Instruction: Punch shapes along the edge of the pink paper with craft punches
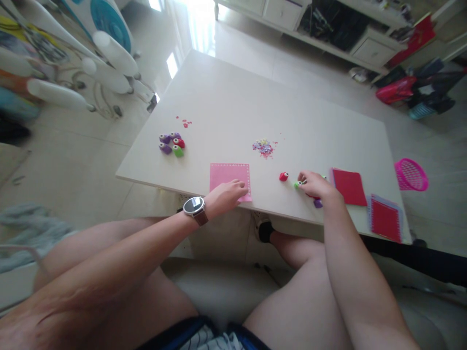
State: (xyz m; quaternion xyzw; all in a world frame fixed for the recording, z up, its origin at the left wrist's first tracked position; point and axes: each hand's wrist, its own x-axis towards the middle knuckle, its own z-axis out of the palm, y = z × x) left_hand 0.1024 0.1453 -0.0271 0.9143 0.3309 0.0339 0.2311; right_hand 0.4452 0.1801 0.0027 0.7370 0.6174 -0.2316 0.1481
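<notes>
My left hand, with a watch on its wrist, rests fingers-down on the near edge of a pink paper sheet that has punched holes along its top and right sides. My right hand is curled over small paper punches near the table's front edge; a green one shows at its fingertips and a purple one under the palm. A red punch lies just left of that hand, apart from it.
A white table holds a cluster of purple, red and green punches, a pile of confetti, a red sheet and a red sheet on purple paper. A pink basket stands on the floor at right.
</notes>
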